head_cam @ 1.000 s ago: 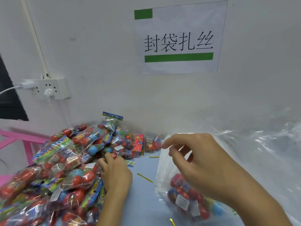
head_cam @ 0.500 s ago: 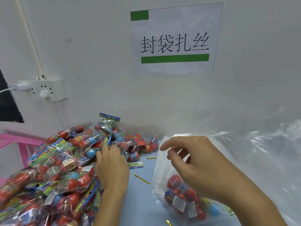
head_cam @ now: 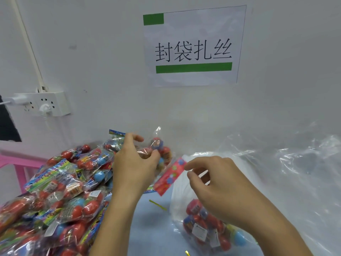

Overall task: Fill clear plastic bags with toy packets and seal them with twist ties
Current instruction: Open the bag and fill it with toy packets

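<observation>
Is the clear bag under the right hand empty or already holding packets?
Partly filled: red and blue toy packets lie inside the clear bag; its mouth is untied.

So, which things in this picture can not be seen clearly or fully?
All in the head view:
- Clear bag: the right hand hides its mouth and part of its contents.
- Held toy packet: the left hand covers part of it; it is motion-blurred.
- Packet pile: cut off by the left and bottom edges.
- Packet labels: print too small to read.
- Plastic sheet: runs past the right edge.
</observation>
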